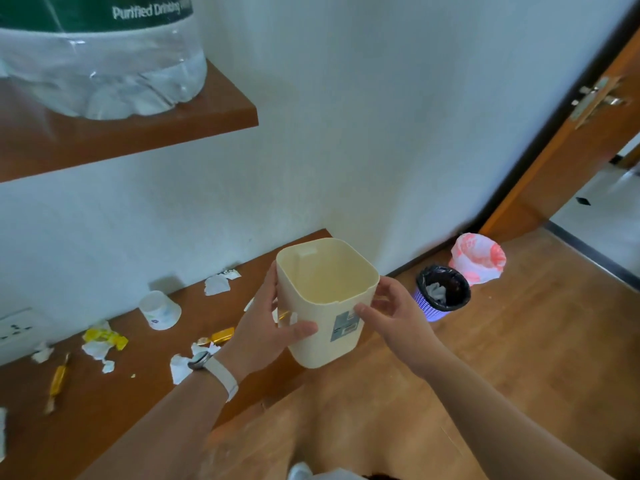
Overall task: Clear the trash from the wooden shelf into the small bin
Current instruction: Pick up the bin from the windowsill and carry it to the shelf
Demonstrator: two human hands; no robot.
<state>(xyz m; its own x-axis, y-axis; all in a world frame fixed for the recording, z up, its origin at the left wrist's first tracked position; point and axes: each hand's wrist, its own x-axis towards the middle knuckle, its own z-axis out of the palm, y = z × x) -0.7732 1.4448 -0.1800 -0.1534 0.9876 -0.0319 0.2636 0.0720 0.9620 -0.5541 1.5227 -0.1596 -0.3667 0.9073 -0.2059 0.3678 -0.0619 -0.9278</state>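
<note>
Bin: small cream square plastic bin (pixel 325 299), empty, upright, held above lower wooden shelf (pixel 104 393) edge.
Hands: left hand (pixel 273 327) and right hand (pixel 388 313) both clasp its sides.
Trash: white paper cup (pixel 160 310), tissue scraps (pixel 98 351), lying at 9 o'clock, nearer left hand.

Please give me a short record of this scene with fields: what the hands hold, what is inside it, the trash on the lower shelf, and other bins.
held item: small cream plastic bin, upright, gripped by left hand and right hand
bin contents: none visible
lower wooden shelf: tipped white paper cup, torn white paper scraps, yellow wrapper, gold candy wrapper
floor: purple mesh bin with black liner
upper shelf: large clear water bottle
</note>
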